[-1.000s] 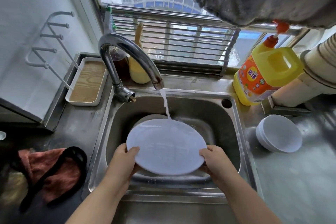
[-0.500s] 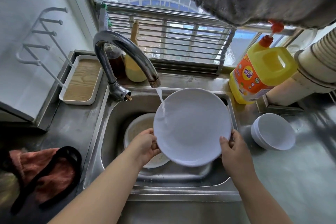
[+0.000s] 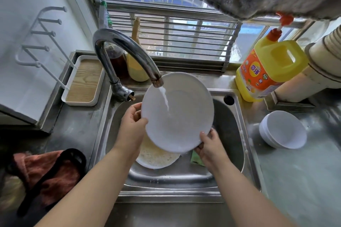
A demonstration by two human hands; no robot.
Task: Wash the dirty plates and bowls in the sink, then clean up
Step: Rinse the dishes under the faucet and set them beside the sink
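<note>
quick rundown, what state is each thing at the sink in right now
faucet: running, stream hitting the held plate
white plate: tilted up, held over the sink
left hand: grips the plate's left rim
right hand: grips its lower right rim
dirty plate: lying in the sink, food residue on it
white bowls: stacked on the counter, tilted

This is a small home kitchen. A shiny steel sink [image 3: 238,134] sits in a grey metal counter [image 3: 299,180], with a curved silver tap [image 3: 125,49] running water. A big yellow bottle of dish soap [image 3: 271,68] stands at the far right. White bowls [image 3: 283,130] sit on the right. A window with metal bars [image 3: 169,37] at the far side shows tall buildings outside.
</note>
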